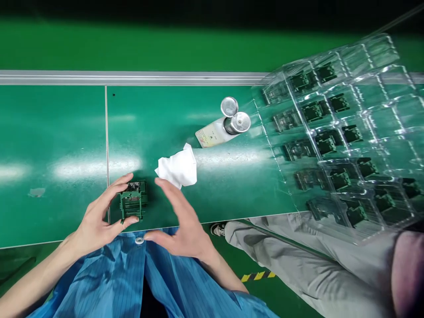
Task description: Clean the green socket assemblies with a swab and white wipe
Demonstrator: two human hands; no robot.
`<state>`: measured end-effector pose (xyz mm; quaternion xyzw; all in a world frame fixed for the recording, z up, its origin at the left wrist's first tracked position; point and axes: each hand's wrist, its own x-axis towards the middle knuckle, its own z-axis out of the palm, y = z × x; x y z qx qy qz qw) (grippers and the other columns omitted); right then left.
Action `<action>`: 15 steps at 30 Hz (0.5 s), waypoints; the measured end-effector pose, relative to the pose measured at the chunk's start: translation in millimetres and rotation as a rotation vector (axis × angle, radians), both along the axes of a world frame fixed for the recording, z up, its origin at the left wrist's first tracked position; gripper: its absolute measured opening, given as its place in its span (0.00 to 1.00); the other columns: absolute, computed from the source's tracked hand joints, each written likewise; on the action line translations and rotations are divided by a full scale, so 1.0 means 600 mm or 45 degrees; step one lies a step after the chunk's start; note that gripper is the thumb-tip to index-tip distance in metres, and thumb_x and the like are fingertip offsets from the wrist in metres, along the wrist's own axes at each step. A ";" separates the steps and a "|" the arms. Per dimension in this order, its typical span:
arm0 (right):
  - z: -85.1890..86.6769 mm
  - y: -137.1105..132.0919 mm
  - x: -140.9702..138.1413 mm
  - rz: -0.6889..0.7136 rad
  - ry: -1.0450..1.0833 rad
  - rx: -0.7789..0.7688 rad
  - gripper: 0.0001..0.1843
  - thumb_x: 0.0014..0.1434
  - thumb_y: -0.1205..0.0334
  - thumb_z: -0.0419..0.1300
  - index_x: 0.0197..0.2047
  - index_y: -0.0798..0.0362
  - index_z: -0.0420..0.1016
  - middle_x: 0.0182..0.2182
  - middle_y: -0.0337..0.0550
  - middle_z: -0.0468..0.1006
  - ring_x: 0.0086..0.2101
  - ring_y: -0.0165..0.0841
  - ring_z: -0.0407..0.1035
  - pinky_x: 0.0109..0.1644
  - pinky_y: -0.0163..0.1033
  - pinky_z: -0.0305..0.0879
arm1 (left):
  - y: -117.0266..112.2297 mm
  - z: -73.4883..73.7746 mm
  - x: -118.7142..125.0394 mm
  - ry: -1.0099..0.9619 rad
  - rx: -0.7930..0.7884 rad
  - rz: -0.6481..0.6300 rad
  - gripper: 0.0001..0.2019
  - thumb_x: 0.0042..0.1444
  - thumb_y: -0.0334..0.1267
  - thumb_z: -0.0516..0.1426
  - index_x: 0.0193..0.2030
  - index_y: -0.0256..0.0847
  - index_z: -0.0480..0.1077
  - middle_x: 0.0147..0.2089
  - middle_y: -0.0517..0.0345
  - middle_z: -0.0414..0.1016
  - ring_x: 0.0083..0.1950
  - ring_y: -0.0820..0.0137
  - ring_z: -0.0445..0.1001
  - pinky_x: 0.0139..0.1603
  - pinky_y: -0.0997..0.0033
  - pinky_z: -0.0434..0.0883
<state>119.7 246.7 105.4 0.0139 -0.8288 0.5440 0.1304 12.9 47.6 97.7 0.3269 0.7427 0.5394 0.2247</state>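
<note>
My left hand (96,218) pinches a small green circuit-board part (133,200) between thumb and fingers, just above the near edge of the green table (66,145). My right hand (180,221) hovers beside the part with fingers stretched out and thumb apart, holding nothing. A crumpled white cloth (178,170) lies on the table just beyond my right fingertips.
A small bottle with a metal pump top (225,126) lies on its side behind the cloth. A clear plastic tray (344,132) with several green parts in its pockets fills the right side. Another person's grey-trousered leg (298,260) and shoe stand at the lower right.
</note>
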 end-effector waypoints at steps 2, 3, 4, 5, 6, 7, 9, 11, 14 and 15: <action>0.000 -0.017 -0.012 0.042 0.028 0.023 0.41 0.64 0.46 0.59 0.70 0.56 0.46 0.63 0.61 0.61 0.63 0.45 0.58 0.64 0.54 0.63 | -0.002 -0.002 0.002 0.005 -0.025 -0.015 0.31 0.54 0.30 0.64 0.63 0.46 0.60 0.69 0.44 0.59 0.69 0.56 0.60 0.67 0.53 0.66; -0.001 -0.023 -0.018 0.032 0.060 0.034 0.39 0.65 0.49 0.59 0.70 0.56 0.46 0.62 0.61 0.62 0.63 0.44 0.58 0.64 0.53 0.63 | -0.002 -0.003 0.002 0.007 -0.018 -0.007 0.30 0.54 0.30 0.64 0.62 0.46 0.61 0.68 0.44 0.60 0.69 0.55 0.60 0.66 0.53 0.67; -0.001 -0.028 -0.023 0.015 0.084 0.047 0.37 0.65 0.51 0.59 0.69 0.57 0.48 0.61 0.61 0.63 0.62 0.43 0.58 0.64 0.52 0.64 | -0.002 -0.004 0.002 0.005 -0.004 0.008 0.30 0.54 0.30 0.64 0.62 0.45 0.61 0.68 0.44 0.61 0.69 0.55 0.60 0.65 0.53 0.68; -0.001 -0.031 -0.028 -0.004 0.095 0.061 0.35 0.65 0.53 0.59 0.68 0.58 0.50 0.61 0.61 0.64 0.62 0.43 0.59 0.64 0.52 0.64 | -0.002 -0.005 0.002 0.000 0.016 0.025 0.29 0.54 0.30 0.64 0.62 0.46 0.62 0.67 0.45 0.62 0.68 0.56 0.61 0.65 0.54 0.68; -0.001 -0.034 -0.031 -0.021 0.099 0.076 0.34 0.66 0.54 0.59 0.67 0.59 0.51 0.60 0.61 0.65 0.61 0.43 0.60 0.64 0.51 0.64 | -0.002 -0.006 0.001 -0.005 0.044 0.042 0.30 0.53 0.30 0.64 0.62 0.46 0.62 0.67 0.46 0.63 0.68 0.57 0.61 0.64 0.56 0.69; 0.000 -0.035 -0.034 -0.029 0.102 0.088 0.33 0.65 0.54 0.59 0.67 0.60 0.53 0.59 0.61 0.66 0.61 0.43 0.60 0.64 0.51 0.65 | -0.001 -0.007 0.001 -0.009 0.075 0.054 0.30 0.53 0.29 0.64 0.62 0.46 0.62 0.66 0.46 0.64 0.68 0.58 0.62 0.63 0.59 0.70; 0.001 -0.036 -0.037 -0.031 0.123 0.099 0.33 0.66 0.52 0.59 0.65 0.61 0.55 0.58 0.62 0.67 0.60 0.43 0.62 0.63 0.51 0.65 | 0.000 -0.008 -0.001 -0.006 0.131 0.059 0.31 0.53 0.28 0.64 0.62 0.46 0.62 0.66 0.48 0.65 0.67 0.61 0.63 0.62 0.66 0.71; 0.000 -0.036 -0.039 -0.040 0.143 0.105 0.32 0.66 0.50 0.58 0.64 0.62 0.57 0.57 0.62 0.68 0.59 0.43 0.63 0.63 0.51 0.66 | 0.001 -0.010 -0.002 0.004 0.164 0.041 0.32 0.52 0.26 0.64 0.63 0.47 0.62 0.66 0.50 0.64 0.67 0.63 0.63 0.62 0.71 0.70; -0.005 -0.036 -0.039 -0.052 0.149 0.100 0.32 0.66 0.47 0.57 0.63 0.60 0.59 0.56 0.60 0.70 0.58 0.42 0.65 0.62 0.50 0.67 | -0.001 -0.014 -0.005 0.024 0.126 -0.003 0.35 0.53 0.26 0.64 0.65 0.47 0.59 0.67 0.52 0.63 0.68 0.65 0.61 0.65 0.73 0.66; -0.007 -0.036 -0.039 -0.057 0.151 0.094 0.32 0.66 0.46 0.57 0.63 0.60 0.59 0.55 0.59 0.70 0.58 0.42 0.65 0.62 0.49 0.68 | -0.003 -0.016 -0.006 0.040 0.095 -0.014 0.35 0.53 0.27 0.64 0.66 0.47 0.59 0.68 0.51 0.62 0.69 0.65 0.61 0.66 0.72 0.65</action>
